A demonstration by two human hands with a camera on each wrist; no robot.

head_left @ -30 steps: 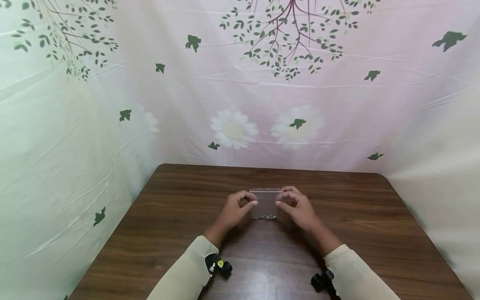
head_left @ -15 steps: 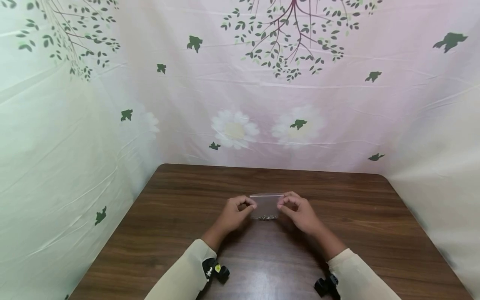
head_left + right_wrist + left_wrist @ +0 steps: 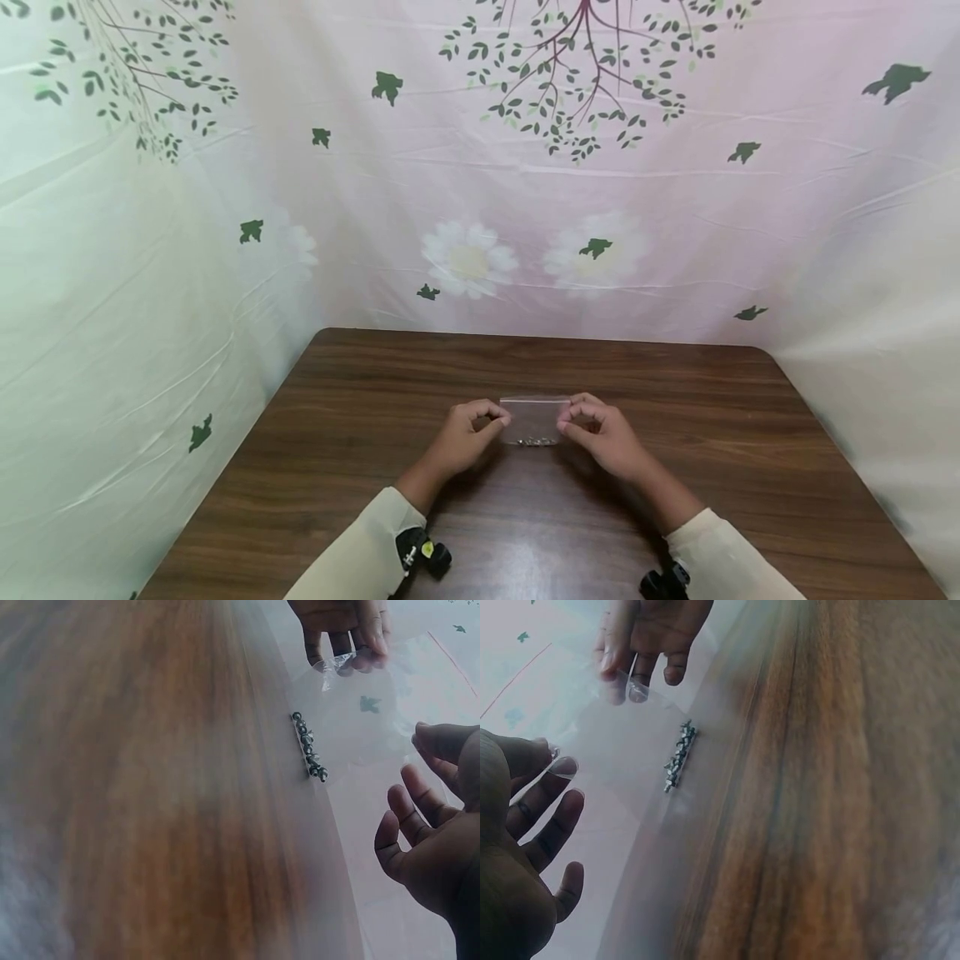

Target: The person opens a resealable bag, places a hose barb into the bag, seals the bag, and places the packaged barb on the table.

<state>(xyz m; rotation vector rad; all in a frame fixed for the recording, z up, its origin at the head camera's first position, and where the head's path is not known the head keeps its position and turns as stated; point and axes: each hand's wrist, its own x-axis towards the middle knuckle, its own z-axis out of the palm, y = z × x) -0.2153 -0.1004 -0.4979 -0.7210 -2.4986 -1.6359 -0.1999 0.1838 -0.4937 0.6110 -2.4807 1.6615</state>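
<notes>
Between the two hands a small clear zip bag (image 3: 531,421) is held upright above the table. Small shiny metal pieces that look like screws (image 3: 679,757) lie in a row along its bottom fold. My left hand (image 3: 459,440) pinches the bag's left side between thumb and index finger. On the opposite side, my right hand (image 3: 613,442) pinches the bag's right edge the same way. In the right wrist view the screws (image 3: 308,748) show rounded heads through the plastic (image 3: 349,705), and the other fingers of the right hand (image 3: 435,825) stand apart from it.
A dark brown wood-grain table (image 3: 360,433) lies under both hands. Behind it and at the sides hangs a pale cloth (image 3: 360,233) printed with leaves, birds and flowers. Each sleeve bears a black wrist camera (image 3: 437,560).
Both hands have drawn the bag slightly toward the person, lower in the head view. They keep their pinch on its sides, and the screws stay at the bottom.
</notes>
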